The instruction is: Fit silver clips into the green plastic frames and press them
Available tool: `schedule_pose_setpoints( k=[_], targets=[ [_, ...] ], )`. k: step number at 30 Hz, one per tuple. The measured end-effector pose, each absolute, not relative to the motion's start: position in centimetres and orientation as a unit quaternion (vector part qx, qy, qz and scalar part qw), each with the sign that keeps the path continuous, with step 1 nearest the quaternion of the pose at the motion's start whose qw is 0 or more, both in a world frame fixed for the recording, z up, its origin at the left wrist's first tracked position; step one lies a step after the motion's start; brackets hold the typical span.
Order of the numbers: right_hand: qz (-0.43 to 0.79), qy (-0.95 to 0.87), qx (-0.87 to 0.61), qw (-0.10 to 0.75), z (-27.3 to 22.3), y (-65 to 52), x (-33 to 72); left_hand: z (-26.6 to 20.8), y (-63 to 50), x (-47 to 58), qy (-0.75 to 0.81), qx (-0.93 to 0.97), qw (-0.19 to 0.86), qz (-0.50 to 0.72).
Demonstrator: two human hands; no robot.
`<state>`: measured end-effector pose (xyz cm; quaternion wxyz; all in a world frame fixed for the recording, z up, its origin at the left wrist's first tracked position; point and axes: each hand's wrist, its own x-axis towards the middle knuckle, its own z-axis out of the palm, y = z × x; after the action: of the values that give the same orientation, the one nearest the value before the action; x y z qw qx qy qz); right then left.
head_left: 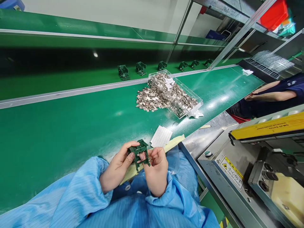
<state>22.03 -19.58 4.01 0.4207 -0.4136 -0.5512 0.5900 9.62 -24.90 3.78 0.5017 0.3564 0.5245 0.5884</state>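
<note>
My left hand [117,169] grips a dark green plastic frame [137,157] from its left side, thumb in front. The frame is an open, skeletal housing with legs and a cross bar, held tilted above my lap. My right hand [156,172] is closed at the frame's right side, with a fingertip reaching into its opening. Whether a small part is between those fingers is hidden. Just beyond my hands lies a silvery sheet of small squares [161,136]. A pale yellow strip [174,142] runs beneath it along the table edge.
A clear tray [200,104] full of small metal pieces [152,99] spills onto the green table [71,133]. Several similar green frames [123,72] stand behind the metal rail. To my right is a machine [213,164] with a hand-injury warning label. Another person [273,95] sits further right.
</note>
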Motion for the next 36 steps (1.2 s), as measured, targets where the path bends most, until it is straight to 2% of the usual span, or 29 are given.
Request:
schedule_pose_setpoints(
  k=[3, 6, 18, 24, 28, 32, 36],
  targets=[
    [0.524, -0.608, -0.425, 0.417, 3.6, -20.0, 22.2, 3.8, -24.8, 9.7, 0.490, 0.327, 0.537, 0.604],
    [0.506, -0.630, -0.427, 0.406, 3.7, -20.2, 22.2, 3.5, -24.8, 9.6, 0.516, 0.311, 0.515, 0.610],
    [0.636, -0.507, -0.402, 0.421, 4.3, -19.9, 21.1, 2.8, -25.1, 9.4, 0.568, 0.335, 0.478, 0.581],
    [0.633, -0.507, -0.408, 0.420, 4.5, -19.7, 21.3, 3.1, -25.1, 9.2, 0.590, 0.393, 0.435, 0.555],
    [0.603, -0.546, -0.415, 0.407, 3.9, -19.7, 21.6, 3.6, -24.7, 8.3, 0.623, 0.457, 0.387, 0.503],
    [0.556, -0.627, -0.420, 0.348, 3.5, -19.3, 21.2, 3.9, -24.8, 6.1, 0.660, 0.538, 0.338, 0.400],
    [0.540, -0.675, -0.394, 0.312, 3.6, -18.9, 19.9, 3.7, -25.7, 3.8, 0.690, 0.611, 0.224, 0.318]
  ],
)
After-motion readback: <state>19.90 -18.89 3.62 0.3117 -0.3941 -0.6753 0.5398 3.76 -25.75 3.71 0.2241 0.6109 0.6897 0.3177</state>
